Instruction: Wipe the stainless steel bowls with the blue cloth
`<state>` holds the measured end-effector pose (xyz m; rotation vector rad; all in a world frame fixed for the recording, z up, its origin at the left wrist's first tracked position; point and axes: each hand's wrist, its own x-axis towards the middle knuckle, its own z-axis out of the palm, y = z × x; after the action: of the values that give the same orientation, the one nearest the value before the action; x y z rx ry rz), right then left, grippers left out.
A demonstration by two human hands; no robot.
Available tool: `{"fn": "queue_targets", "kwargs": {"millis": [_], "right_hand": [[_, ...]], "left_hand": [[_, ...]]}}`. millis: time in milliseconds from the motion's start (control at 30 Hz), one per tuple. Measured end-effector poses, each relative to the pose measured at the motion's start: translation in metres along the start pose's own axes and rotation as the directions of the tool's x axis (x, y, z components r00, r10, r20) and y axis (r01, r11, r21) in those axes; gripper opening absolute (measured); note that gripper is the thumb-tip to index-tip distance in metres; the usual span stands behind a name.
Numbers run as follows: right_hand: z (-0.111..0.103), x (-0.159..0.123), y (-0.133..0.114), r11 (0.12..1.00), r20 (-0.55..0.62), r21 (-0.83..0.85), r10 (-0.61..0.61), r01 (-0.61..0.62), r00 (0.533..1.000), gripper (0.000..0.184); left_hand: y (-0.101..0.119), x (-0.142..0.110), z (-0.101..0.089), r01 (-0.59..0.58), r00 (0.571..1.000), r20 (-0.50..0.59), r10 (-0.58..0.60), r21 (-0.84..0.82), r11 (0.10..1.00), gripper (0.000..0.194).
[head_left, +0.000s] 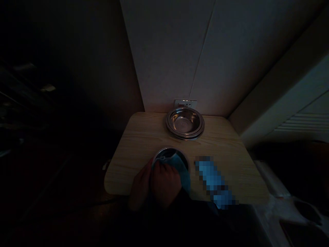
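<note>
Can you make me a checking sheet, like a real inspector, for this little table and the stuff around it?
Surface: pale wood-grain tabletop, rounded corners, dimly lit.
Main things: round metal bowl with a blue-green cloth partly inside and over its rim.
Clutter: stacked metal bowls near the back; pixelated blue item at the right, too blurred to name.
Hands: right hand bunches the cloth at the bowl; left hand is at the bowl's left side, grip unclear.
Cables: dark line at lower left, maybe a cable.
Surroundings: wall with a socket plate behind the stacked bowls.
</note>
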<state>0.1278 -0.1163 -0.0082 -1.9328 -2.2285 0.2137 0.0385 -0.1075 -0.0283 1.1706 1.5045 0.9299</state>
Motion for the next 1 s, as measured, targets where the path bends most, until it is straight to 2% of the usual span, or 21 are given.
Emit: {"fn": "queue_targets", "kwargs": {"millis": [67, 167, 300, 467, 600, 733, 867, 1000], "right_hand": [[0.004, 0.006, -0.006, 0.998, -0.018, -0.031, 0.050, -0.050, 0.999, 0.030], [0.010, 0.006, -0.006, 0.999, -0.038, -0.033, 0.028, -0.030, 0.999, 0.031], [0.015, -0.003, 0.006, 0.994, -0.041, -0.047, -0.102, 0.100, 0.994, 0.035], [0.009, -0.010, 0.023, 0.962, -0.005, -0.038, -0.269, 0.269, 0.963, 0.036], [0.002, -0.006, 0.024, 0.969, 0.031, -0.011, -0.247, 0.248, 0.968, 0.036], [0.005, -0.001, 0.017, 0.978, 0.022, -0.005, -0.210, 0.210, 0.977, 0.038], [0.009, -0.003, 0.019, 0.971, 0.024, 0.002, -0.241, 0.241, 0.970, 0.037], [0.002, -0.009, 0.031, 0.954, 0.044, 0.003, -0.299, 0.299, 0.953, 0.035]], "left_hand": [[-0.006, 0.001, -0.001, -0.006, 1.000, 0.000, 0.006, -0.023, 1.000, 0.038], [-0.012, 0.002, -0.003, 0.002, 1.000, -0.007, -0.002, -0.055, 0.998, 0.036], [-0.005, 0.001, -0.001, 0.047, 0.998, -0.038, -0.049, -0.066, 0.997, 0.042], [0.001, 0.000, 0.004, 0.058, 0.997, -0.046, -0.061, -0.069, 0.996, 0.048], [-0.006, 0.001, 0.005, 0.059, 0.997, -0.045, -0.063, -0.085, 0.995, 0.053], [-0.006, 0.001, 0.001, 0.079, 0.995, -0.051, -0.083, -0.075, 0.994, 0.050], [0.003, -0.001, 0.002, 0.081, 0.993, -0.082, -0.086, -0.059, 0.995, 0.050], [0.007, -0.001, 0.007, 0.078, 0.992, -0.094, -0.086, -0.089, 0.993, 0.047]]}}
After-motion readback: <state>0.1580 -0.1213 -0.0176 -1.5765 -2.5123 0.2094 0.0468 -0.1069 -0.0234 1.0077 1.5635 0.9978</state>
